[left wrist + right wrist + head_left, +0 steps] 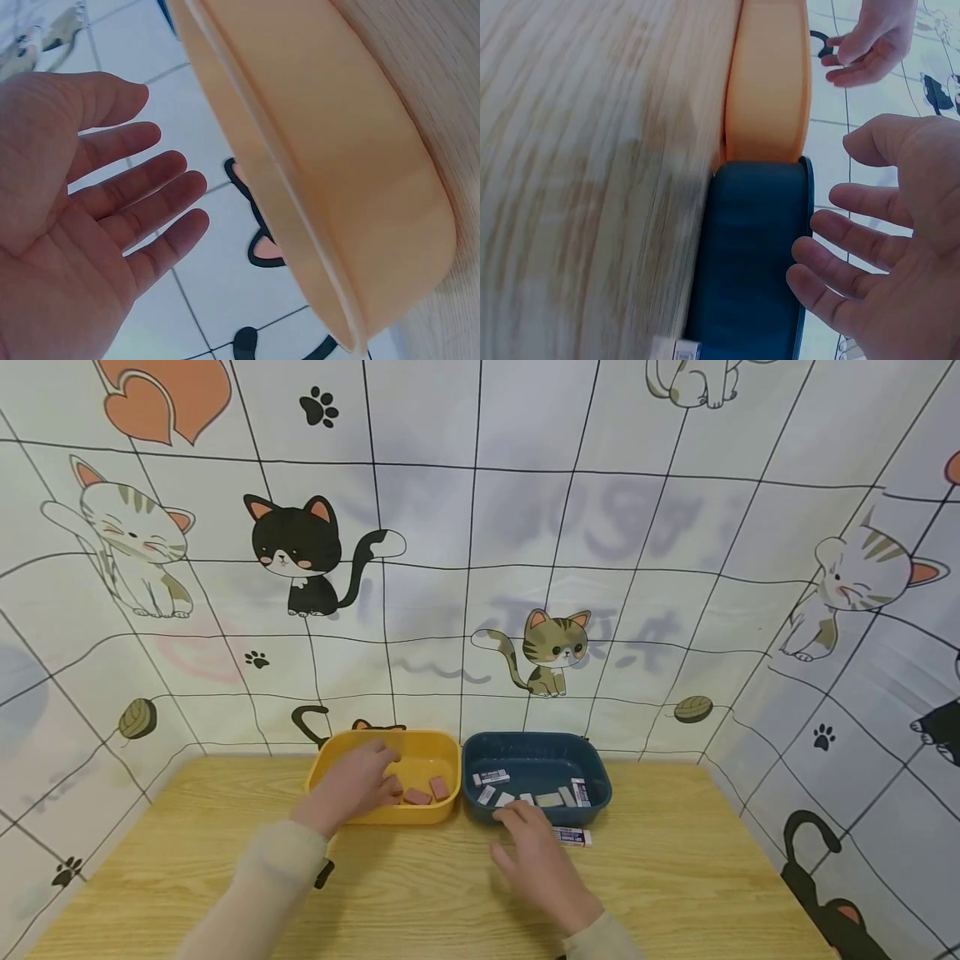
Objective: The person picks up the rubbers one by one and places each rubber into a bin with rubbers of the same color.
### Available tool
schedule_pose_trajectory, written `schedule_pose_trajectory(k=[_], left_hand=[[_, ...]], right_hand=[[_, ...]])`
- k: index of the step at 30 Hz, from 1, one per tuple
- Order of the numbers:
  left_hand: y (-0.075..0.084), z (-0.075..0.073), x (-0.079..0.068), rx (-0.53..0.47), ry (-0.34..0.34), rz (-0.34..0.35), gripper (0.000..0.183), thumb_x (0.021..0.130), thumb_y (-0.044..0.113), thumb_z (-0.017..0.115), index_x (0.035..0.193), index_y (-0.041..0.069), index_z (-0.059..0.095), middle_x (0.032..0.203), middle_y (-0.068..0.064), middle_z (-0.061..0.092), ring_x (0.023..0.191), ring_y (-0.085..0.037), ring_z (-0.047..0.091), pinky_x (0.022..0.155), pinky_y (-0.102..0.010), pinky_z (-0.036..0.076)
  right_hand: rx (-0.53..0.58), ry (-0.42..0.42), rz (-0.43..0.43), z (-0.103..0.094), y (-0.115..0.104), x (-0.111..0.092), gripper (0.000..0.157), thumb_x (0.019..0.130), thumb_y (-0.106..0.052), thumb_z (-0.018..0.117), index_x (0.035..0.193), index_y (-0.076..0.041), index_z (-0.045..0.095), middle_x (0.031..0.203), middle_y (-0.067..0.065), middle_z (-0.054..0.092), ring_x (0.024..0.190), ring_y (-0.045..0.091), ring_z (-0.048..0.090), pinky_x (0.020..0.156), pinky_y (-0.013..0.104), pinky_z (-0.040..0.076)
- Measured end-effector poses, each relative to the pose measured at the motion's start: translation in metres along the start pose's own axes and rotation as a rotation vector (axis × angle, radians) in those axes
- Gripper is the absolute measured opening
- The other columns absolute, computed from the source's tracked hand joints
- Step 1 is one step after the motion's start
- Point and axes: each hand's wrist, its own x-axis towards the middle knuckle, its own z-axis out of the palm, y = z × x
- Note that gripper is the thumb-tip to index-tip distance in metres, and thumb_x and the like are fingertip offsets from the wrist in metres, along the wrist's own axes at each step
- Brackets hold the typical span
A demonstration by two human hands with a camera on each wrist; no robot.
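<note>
My left hand (362, 783) hovers over the left side of a yellow bin (444, 743), fingers slightly bent and spread. In the left wrist view its palm faces the bin with nothing in it. Several small pink blocks (417, 797) lie on the bin's floor. My right hand (536, 852) is at the front rim of a dark blue bin (540, 745), fingers loosely extended and holding nothing in the right wrist view. Inside the blue bin are several whitish erasers (549, 799), some in printed sleeves. Another sleeved eraser (572, 836) lies on the table before it.
Both bins stand side by side at the back of a light wooden table (420, 893). Behind them hangs a white cloth (427, 510) with a grid and cartoon cats, and it continues along both sides. A small black object (324, 874) shows beside the left sleeve.
</note>
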Motion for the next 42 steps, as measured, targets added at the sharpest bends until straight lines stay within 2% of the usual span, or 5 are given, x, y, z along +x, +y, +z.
schedule_pose_trajectory(k=[9, 16, 23, 29, 42], left_hand=[[0.024, 0.001, -0.013, 0.054, 0.16, 0.083, 0.024, 0.083, 0.003, 0.073, 0.107, -0.002, 0.072, 0.102, -0.013, 0.069, 0.086, -0.027, 0.067, 0.077, -0.04, 0.059], [0.041, 0.001, -0.022, 0.118, 0.157, 0.027, 0.022, 0.085, 0.011, 0.077, 0.106, 0.006, 0.074, 0.104, -0.006, 0.069, 0.083, -0.021, 0.067, 0.059, -0.037, 0.055], [0.052, 0.004, -0.029, 0.021, 0.142, 0.03, 0.021, 0.087, 0.008, 0.08, 0.107, 0.004, 0.073, 0.105, -0.008, 0.069, 0.094, -0.025, 0.067, 0.086, -0.041, 0.057], [0.058, 0.009, -0.033, 0.005, 0.204, 0.062, 0.019, 0.083, 0.007, 0.082, 0.1, 0.008, 0.073, 0.102, -0.006, 0.068, 0.091, -0.027, 0.063, 0.085, -0.045, 0.052], [0.078, 0.013, -0.042, -0.025, 0.131, 0.012, 0.026, 0.087, 0.011, 0.079, 0.112, 0.005, 0.071, 0.109, -0.007, 0.066, 0.095, -0.023, 0.064, 0.087, -0.041, 0.056]], right_hand=[[-0.006, 0.02, 0.046, -0.009, 0.007, -0.005, 0.025, 0.088, -0.013, 0.075, 0.112, -0.004, 0.072, 0.111, 0.006, 0.065, 0.107, 0.026, 0.061, 0.095, 0.046, 0.053], [-0.039, 0.027, 0.083, -0.016, 0.012, -0.011, 0.022, 0.087, -0.013, 0.075, 0.107, -0.004, 0.072, 0.111, 0.011, 0.067, 0.105, 0.031, 0.063, 0.093, 0.05, 0.054], [-0.078, 0.075, 0.056, -0.019, 0.019, -0.014, 0.021, 0.083, -0.009, 0.076, 0.103, -0.003, 0.074, 0.107, 0.013, 0.069, 0.099, 0.033, 0.065, 0.087, 0.05, 0.056], [-0.095, 0.07, 0.074, -0.02, 0.027, -0.016, 0.02, 0.083, -0.008, 0.076, 0.101, -0.002, 0.074, 0.101, 0.011, 0.068, 0.093, 0.03, 0.064, 0.086, 0.048, 0.055], [-0.122, 0.009, 0.195, -0.028, 0.038, -0.017, 0.018, 0.085, -0.011, 0.075, 0.101, -0.001, 0.075, 0.105, 0.016, 0.069, 0.1, 0.04, 0.066, 0.091, 0.055, 0.053]])
